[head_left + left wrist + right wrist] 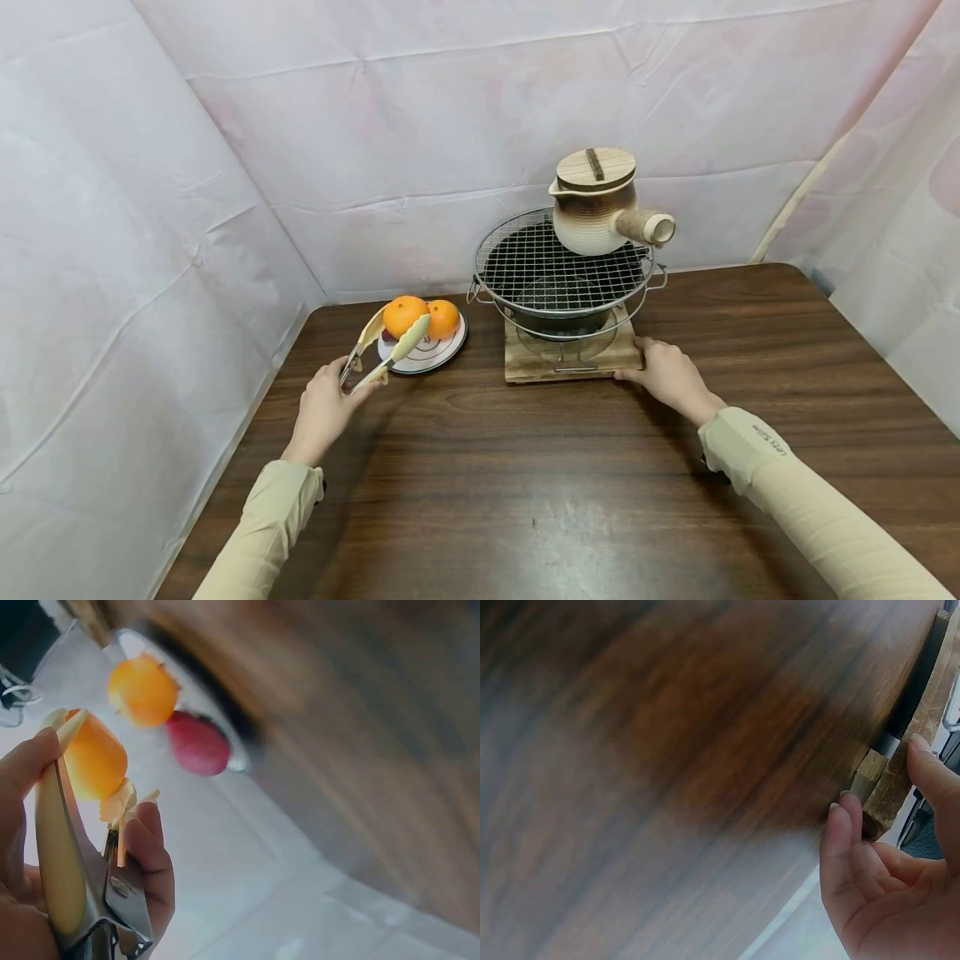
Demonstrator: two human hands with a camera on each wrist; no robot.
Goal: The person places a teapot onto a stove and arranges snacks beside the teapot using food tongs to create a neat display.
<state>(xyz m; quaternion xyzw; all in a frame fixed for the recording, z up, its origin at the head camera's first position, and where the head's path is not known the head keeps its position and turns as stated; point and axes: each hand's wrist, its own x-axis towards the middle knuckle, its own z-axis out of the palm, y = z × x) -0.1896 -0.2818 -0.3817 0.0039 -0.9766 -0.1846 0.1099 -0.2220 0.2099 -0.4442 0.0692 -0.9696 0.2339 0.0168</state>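
Observation:
My left hand (322,410) holds a pair of metal tongs (408,340) with cream-coloured tips. Between those tips sits a mandarin (405,317), held over the plate. A second mandarin (443,319) and a dark red fruit (196,744) lie on the white dark-rimmed plate (431,364). My right hand (669,377) grips the front right corner of a square wooden board (525,369); the right wrist view shows the thumb (930,766) on one face and fingers at the other. The board carries a round black grill stove (558,325).
A wire mesh (525,267) covers the stove, with loop handles sticking out at its sides. On the mesh stands a clay teapot (592,221) with a wooden lid and a side handle pointing right. White cloth (450,125) hangs behind the dark wooden table (480,483).

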